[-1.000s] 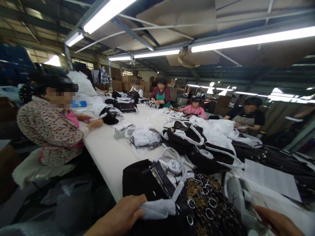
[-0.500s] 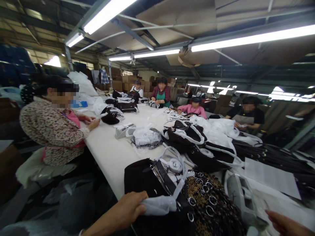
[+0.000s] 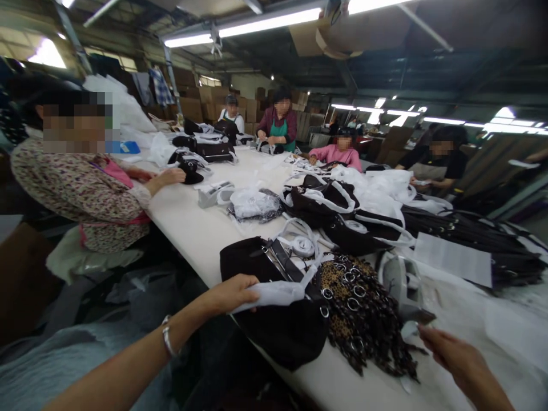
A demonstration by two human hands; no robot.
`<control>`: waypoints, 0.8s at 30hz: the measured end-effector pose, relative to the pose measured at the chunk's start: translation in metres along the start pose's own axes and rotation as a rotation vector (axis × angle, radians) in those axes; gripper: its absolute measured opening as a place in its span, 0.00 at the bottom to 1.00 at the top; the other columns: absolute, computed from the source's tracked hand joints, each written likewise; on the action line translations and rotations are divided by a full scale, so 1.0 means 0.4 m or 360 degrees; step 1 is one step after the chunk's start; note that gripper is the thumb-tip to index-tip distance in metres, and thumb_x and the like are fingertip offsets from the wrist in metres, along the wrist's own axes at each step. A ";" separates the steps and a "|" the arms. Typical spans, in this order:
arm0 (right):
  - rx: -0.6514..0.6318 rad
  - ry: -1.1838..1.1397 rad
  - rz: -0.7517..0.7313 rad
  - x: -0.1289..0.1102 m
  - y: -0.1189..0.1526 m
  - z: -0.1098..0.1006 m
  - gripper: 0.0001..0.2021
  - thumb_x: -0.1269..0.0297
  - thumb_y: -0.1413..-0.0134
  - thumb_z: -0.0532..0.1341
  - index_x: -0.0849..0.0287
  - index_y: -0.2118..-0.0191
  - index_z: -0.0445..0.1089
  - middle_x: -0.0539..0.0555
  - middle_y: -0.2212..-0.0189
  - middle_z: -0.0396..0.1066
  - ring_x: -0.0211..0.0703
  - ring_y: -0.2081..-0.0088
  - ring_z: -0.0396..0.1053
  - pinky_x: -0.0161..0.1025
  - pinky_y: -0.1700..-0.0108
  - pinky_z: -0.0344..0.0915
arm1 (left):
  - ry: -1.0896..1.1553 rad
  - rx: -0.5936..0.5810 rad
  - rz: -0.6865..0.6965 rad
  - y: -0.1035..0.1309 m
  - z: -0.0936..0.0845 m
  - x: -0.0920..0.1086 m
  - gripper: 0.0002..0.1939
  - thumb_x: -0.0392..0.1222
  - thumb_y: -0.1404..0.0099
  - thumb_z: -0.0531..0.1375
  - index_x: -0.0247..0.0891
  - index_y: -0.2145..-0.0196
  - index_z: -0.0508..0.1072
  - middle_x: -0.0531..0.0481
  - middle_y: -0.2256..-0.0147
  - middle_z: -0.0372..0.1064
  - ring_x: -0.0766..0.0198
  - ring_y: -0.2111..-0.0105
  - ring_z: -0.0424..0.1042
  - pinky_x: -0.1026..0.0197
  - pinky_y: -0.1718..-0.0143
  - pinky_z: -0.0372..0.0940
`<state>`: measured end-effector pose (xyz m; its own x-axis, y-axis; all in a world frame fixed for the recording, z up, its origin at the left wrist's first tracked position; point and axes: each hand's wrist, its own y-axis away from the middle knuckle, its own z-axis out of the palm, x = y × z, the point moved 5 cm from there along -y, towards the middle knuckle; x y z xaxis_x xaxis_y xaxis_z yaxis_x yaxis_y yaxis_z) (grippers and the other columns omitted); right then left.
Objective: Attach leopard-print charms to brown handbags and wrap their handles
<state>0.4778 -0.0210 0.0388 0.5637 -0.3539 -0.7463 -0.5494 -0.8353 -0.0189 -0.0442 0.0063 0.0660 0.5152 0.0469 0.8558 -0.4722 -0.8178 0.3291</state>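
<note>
One closed left hand grips the white-wrapped handle of a black bag by the worktop edge.
That hold is unchanged, while the right hand has just moved from beside the tape dispenser to below it, so it now seems clear of the dispenser. Its fingers meet a pale scrap; whether they pinch it cannot be told. Left of it spreads a chain pile; the left hand's palm is hidden.
</note>
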 end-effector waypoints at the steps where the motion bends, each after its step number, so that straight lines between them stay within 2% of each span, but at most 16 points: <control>1: -0.0132 -0.0176 0.0092 -0.039 0.030 0.031 0.19 0.45 0.70 0.65 0.58 0.78 0.75 0.59 0.77 0.76 0.50 0.74 0.73 0.42 0.73 0.69 | 0.0067 -0.0020 -0.0011 -0.002 0.001 -0.001 0.15 0.47 0.40 0.56 0.33 0.62 0.72 0.51 0.70 0.73 0.62 0.70 0.68 0.64 0.69 0.58; 2: -0.0313 -0.0425 0.0221 -0.090 0.070 0.071 0.20 0.47 0.71 0.68 0.59 0.73 0.76 0.59 0.74 0.77 0.49 0.73 0.73 0.42 0.71 0.70 | 0.0122 -0.0027 -0.0019 -0.004 0.001 -0.001 0.16 0.48 0.40 0.57 0.32 0.61 0.72 0.50 0.71 0.74 0.63 0.70 0.68 0.64 0.69 0.57; 4: -0.0559 -0.0816 0.0176 -0.241 0.167 0.151 0.21 0.51 0.67 0.71 0.59 0.66 0.76 0.56 0.67 0.77 0.43 0.69 0.72 0.38 0.66 0.70 | 0.0179 -0.0022 -0.0023 -0.004 0.000 0.000 0.17 0.49 0.40 0.58 0.31 0.61 0.72 0.50 0.71 0.73 0.63 0.71 0.68 0.65 0.70 0.56; 7: -0.0979 -0.1087 0.0049 -0.460 0.333 0.287 0.18 0.55 0.61 0.72 0.61 0.65 0.73 0.51 0.73 0.74 0.37 0.72 0.68 0.34 0.70 0.65 | 0.0164 -0.0009 -0.0030 -0.006 0.000 -0.002 0.18 0.50 0.41 0.58 0.31 0.61 0.71 0.50 0.71 0.73 0.65 0.73 0.66 0.65 0.72 0.55; 8: -0.1081 -0.1149 0.0028 -0.511 0.381 0.331 0.18 0.56 0.60 0.71 0.61 0.63 0.72 0.49 0.75 0.73 0.36 0.74 0.67 0.33 0.70 0.63 | 0.0147 -0.0009 -0.0032 -0.007 0.001 -0.003 0.18 0.50 0.41 0.58 0.31 0.61 0.71 0.50 0.71 0.73 0.65 0.74 0.66 0.65 0.73 0.54; 10: -0.1184 -0.1256 0.0018 -0.571 0.448 0.411 0.20 0.61 0.59 0.71 0.59 0.60 0.67 0.46 0.79 0.71 0.34 0.76 0.65 0.31 0.73 0.59 | 0.0121 -0.0009 -0.0031 -0.008 0.003 -0.004 0.18 0.50 0.42 0.58 0.32 0.62 0.71 0.50 0.72 0.72 0.65 0.75 0.65 0.65 0.74 0.54; 12: -0.1191 -0.1254 0.0014 -0.587 0.477 0.474 0.18 0.63 0.59 0.70 0.59 0.61 0.64 0.44 0.81 0.70 0.34 0.78 0.64 0.30 0.74 0.57 | 0.0109 -0.0008 -0.0021 -0.008 0.005 -0.002 0.18 0.51 0.42 0.58 0.32 0.62 0.71 0.51 0.72 0.71 0.66 0.76 0.64 0.65 0.75 0.54; 15: -0.1119 -0.1142 0.0018 -0.574 0.470 0.529 0.16 0.65 0.59 0.68 0.58 0.66 0.62 0.45 0.82 0.70 0.34 0.79 0.64 0.30 0.75 0.56 | 0.0061 0.0030 0.0007 -0.006 0.002 0.004 0.16 0.49 0.41 0.56 0.33 0.63 0.71 0.52 0.72 0.70 0.66 0.76 0.65 0.65 0.75 0.55; 20: -0.1103 -0.1037 0.0056 -0.556 0.442 0.561 0.15 0.63 0.61 0.68 0.58 0.69 0.62 0.47 0.82 0.71 0.37 0.79 0.67 0.30 0.77 0.56 | -0.0211 0.0201 0.0082 0.011 -0.007 0.011 0.11 0.42 0.41 0.55 0.35 0.63 0.72 0.51 0.68 0.71 0.62 0.69 0.68 0.64 0.69 0.59; 24: -0.1155 -0.1004 0.0126 -0.546 0.441 0.584 0.15 0.63 0.63 0.68 0.57 0.72 0.61 0.47 0.84 0.70 0.35 0.81 0.65 0.30 0.79 0.55 | -0.0419 0.0353 0.0193 0.031 -0.002 0.029 0.10 0.38 0.39 0.54 0.37 0.62 0.72 0.50 0.65 0.72 0.60 0.65 0.70 0.62 0.63 0.59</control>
<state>0.1135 0.0072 0.0429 -0.0097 -0.3060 -0.9520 0.0625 -0.9504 0.3048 -0.0448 -0.0028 0.0803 0.6451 -0.1841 0.7416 -0.3895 -0.9142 0.1119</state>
